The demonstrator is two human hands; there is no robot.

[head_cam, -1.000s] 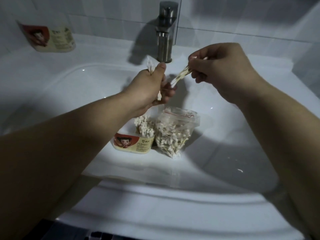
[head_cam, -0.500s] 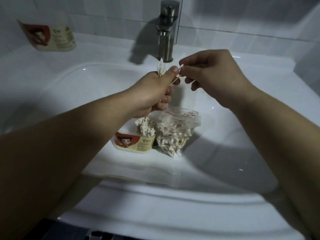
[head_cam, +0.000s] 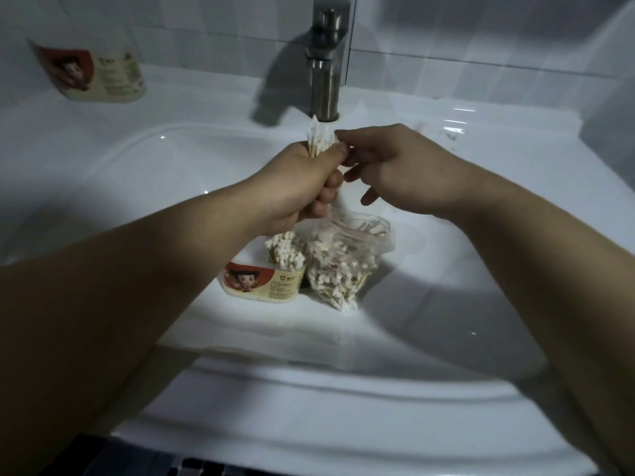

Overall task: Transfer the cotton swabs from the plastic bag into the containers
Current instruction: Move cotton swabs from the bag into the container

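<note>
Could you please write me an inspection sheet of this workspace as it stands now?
Surface: white sink, dimly lit.
Job's things: labelled container in the basin with swabs upright inside; open plastic bag of swabs beside it on the right; second container on the back-left ledge, contents unclear.
Clutter: nothing seen.
Grips: left grip holds a swab bundle upright; right grip touches the bundle's top, pinch unclear.
Cables: nothing seen.
Surroundings: metal tap, tiled wall.

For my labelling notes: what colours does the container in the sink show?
The container shows red and cream; head view.
</note>
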